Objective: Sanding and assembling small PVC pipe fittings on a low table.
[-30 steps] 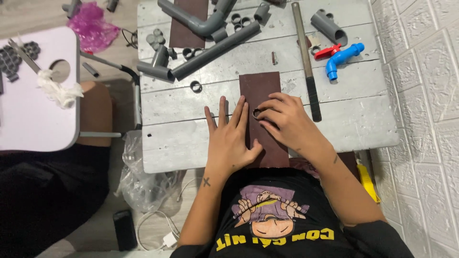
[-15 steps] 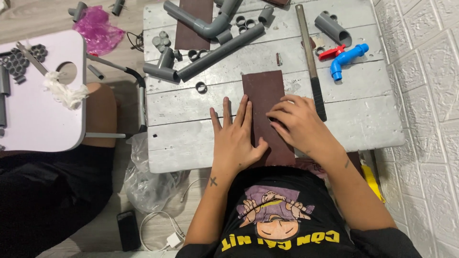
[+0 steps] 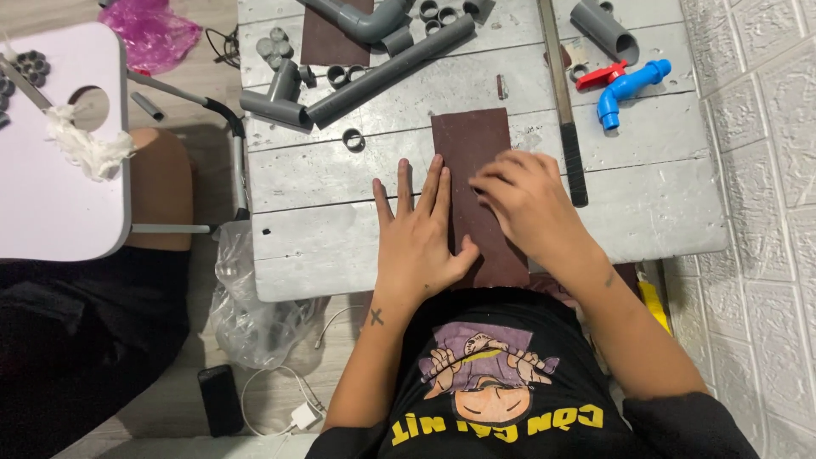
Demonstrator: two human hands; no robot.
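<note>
I see a grey wooden table (image 3: 323, 183) filling most of the view, with a white textured wall (image 3: 765, 212) along its right side and a white side table (image 3: 51, 195) off to the left. On the far part of the grey table lies a long grey pipe (image 3: 391, 72), running diagonally, with more grey pipe fittings (image 3: 276, 93) at its left end. A long metal bar with a dark handle (image 3: 565, 110) runs near to far on the right. A dark brown sheet of sandpaper (image 3: 469, 149) lies flat in the middle of the table, reaching from the near edge toward the far side.

My left hand (image 3: 418, 242) rests flat, fingers straight and slightly spread, its thumb and the two fingers next to it lying on the left edge of the sheet. My right hand (image 3: 527, 204) sits on the right part of the sheet with fingers curled down and bunched; I cannot tell whether they pinch anything beneath them. A blue tap (image 3: 629, 87) lies far right, and a small grey ring (image 3: 354, 138) sits left of the sheet.
</note>
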